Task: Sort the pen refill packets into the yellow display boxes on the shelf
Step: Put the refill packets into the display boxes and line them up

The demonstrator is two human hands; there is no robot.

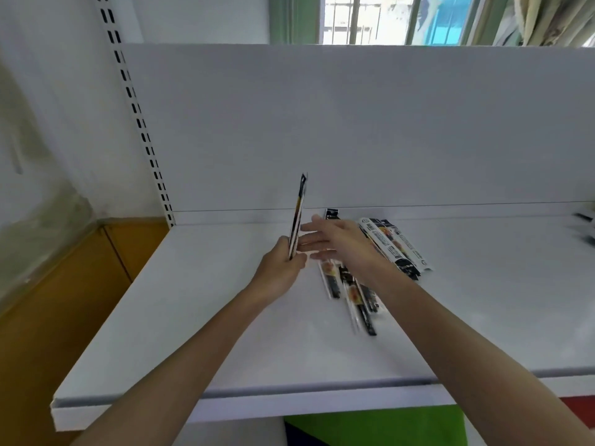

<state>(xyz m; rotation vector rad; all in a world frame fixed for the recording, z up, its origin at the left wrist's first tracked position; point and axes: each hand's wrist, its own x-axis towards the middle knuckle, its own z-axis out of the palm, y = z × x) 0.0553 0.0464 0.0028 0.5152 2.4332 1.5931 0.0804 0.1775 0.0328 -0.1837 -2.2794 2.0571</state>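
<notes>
Gripping refill packet (297, 217) upright above shelf (193, 317), left hand (283, 272).

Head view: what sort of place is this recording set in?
Likely a stationery shop, or a mock-up of one: a white display shelf beside a slotted upright, with pen refill packets lying loose on it and a window behind.

One slim black-and-white refill packet (297, 217) stands nearly upright, edge-on, above the white shelf (193, 317); the other packets (396, 249) lie flat, loosely heaped, toward the shelf's back
</notes>
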